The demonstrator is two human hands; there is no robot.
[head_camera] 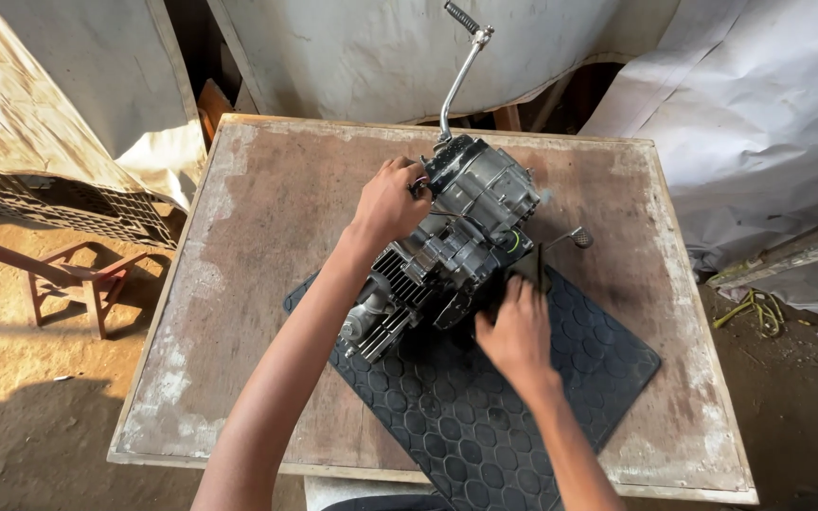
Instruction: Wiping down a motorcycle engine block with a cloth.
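Engine (452, 248), small, grey metal, finned at its near-left end, lies tilted on a black rubber mat (523, 407) with a hexagon pattern. Mat sits askew on a worn wooden table (267, 218), surface blotched white along the edges. Long chrome lever (458, 80) with a ribbed black grip rises from the engine's far end, past the table's back edge. Left hand (388, 201) curled over the engine's upper left side, fingers closed against the casing. Right hand (515, 331) pressed to the engine's lower right side, fingers together, tips hidden in the dark gap; whether it pinches anything cannot be told. Short pedal (579, 237) sticks out right. Pale tarpaulin (740, 123) hangs behind. Red wooden stool (82, 284) stands on dirt at left.
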